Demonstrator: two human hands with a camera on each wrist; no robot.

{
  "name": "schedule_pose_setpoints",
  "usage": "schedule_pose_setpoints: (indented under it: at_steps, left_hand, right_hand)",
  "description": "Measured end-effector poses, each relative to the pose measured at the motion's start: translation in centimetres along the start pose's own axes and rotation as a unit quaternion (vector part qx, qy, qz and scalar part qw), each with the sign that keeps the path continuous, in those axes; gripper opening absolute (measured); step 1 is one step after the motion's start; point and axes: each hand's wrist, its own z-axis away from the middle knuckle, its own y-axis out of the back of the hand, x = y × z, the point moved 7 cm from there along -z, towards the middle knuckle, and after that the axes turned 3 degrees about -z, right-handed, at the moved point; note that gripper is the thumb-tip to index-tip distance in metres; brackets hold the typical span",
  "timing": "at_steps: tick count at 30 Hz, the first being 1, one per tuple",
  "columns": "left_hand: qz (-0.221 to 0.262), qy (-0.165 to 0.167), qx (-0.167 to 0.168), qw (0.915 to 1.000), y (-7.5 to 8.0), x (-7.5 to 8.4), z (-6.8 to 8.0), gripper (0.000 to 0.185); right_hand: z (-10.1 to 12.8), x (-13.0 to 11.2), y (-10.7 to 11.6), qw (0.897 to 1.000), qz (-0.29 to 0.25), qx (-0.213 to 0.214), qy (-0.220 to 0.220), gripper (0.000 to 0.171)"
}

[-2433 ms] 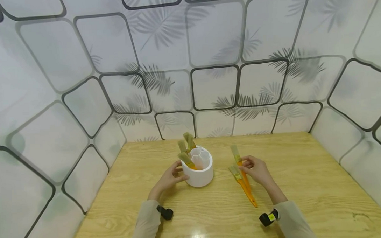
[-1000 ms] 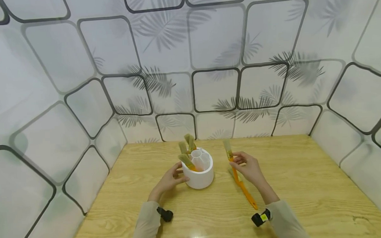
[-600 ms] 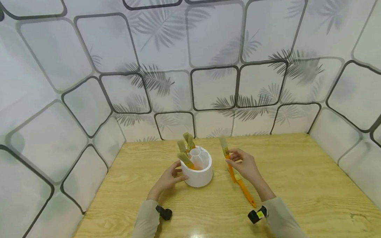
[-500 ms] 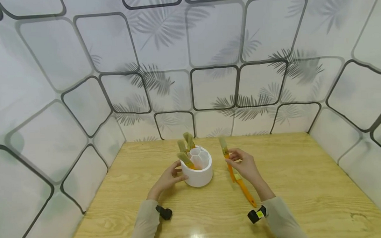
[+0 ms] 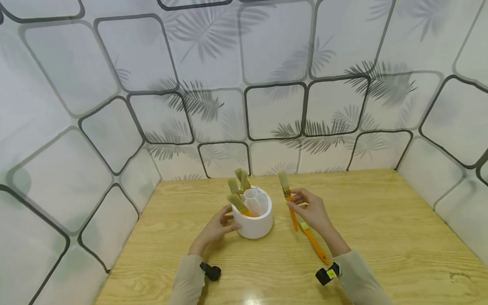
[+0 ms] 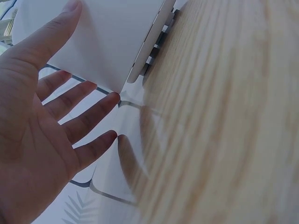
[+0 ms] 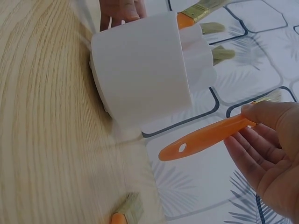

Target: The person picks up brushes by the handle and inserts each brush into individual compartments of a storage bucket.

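A round white divided holder stands on the table with several paintbrushes in its left compartments, bristles up. At its left side, my left hand touches the wall with thumb and fingertips. The left wrist view shows that hand's fingers spread and fairly straight, thumb against the white wall. To the holder's right, my right hand pinches an orange-handled paintbrush between thumb and fingers, bristles up and handle end down. A second paintbrush lies on the table below that hand.
The wooden table ends at a patterned backdrop, which rises behind it and on both sides. In the right wrist view, the lying brush's bristles show at the bottom edge.
My right hand has moved left with its paintbrush, raising it off the lying one and turning it more upright. My left hand and the holder have stayed put.
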Motion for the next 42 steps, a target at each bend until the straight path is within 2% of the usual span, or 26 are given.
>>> schedule_pose_setpoints:
  at_steps: [15,23,27,34,38,42]
  left_hand:
    - [0.029,0.008,0.0,0.9996,-0.1,-0.2,0.2,0.077]
    - [0.006,0.009,0.007,0.9999,-0.1,0.0,0.1,0.077]
    - [0.002,0.01,0.007,0.9999,-0.1,-0.1,0.1,0.078]
    - [0.024,0.018,-0.004,0.9995,0.1,2.4,0.9,0.075]
    - [0.029,0.021,0.002,0.9994,0.0,1.2,0.5,0.076]
    - [0.02,0.019,0.007,0.9996,-0.2,0.0,0.1,0.076]
  right_hand:
    - [0.0,-0.8,-0.4,1.0,-0.02,0.003,0.023,0.034]
    - [0.7,-4.8,0.1,0.999,-0.019,0.004,0.042,0.032]
    - [0.7,-5.5,0.0,0.999,-0.016,0.005,0.046,0.032]
    - [0.5,-5.5,0.0,0.999,-0.027,0.006,0.046,0.032]
    - [0.3,-5.4,0.0,0.998,-0.029,0.007,0.049,0.032]
    - [-0.2,-3.8,-0.2,0.998,-0.033,0.013,0.051,0.032]
